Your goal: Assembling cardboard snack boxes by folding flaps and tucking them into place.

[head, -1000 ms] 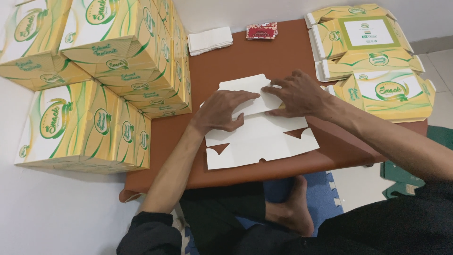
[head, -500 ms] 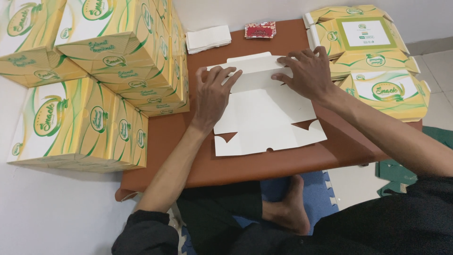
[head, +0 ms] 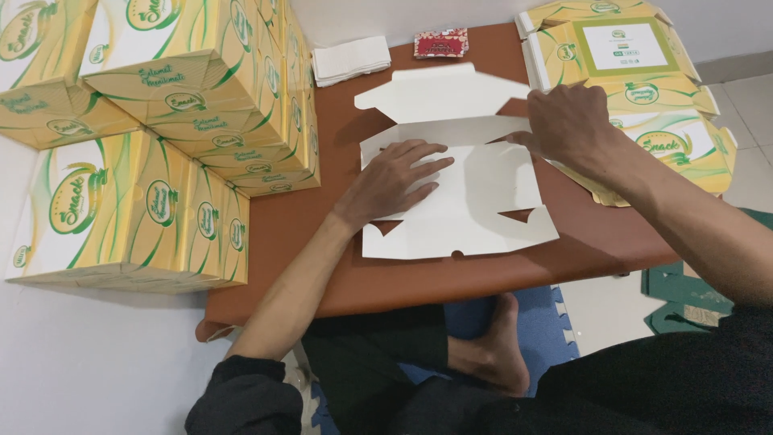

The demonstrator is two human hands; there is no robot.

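Note:
A flat white cardboard box blank [head: 475,201] lies unfolded, blank side up, on the brown table [head: 322,266]. My left hand [head: 394,177] lies palm down on the blank's left middle, fingers spread. My right hand [head: 568,121] pinches the blank's right edge near a crease, fingers curled on the card. The far flap [head: 435,93] of the blank lies flat toward the back of the table.
Several folded yellow-and-green boxes [head: 161,121] are stacked at the left. A pile of flat printed blanks [head: 644,72] lies at the right. White napkins [head: 350,60] and a small red packet [head: 440,43] sit at the table's far edge. A bare foot [head: 499,354] shows below.
The blank has been unfolded: its far flap now lies open and flat. My left hand slid down to the middle; my right hand moved to the right edge.

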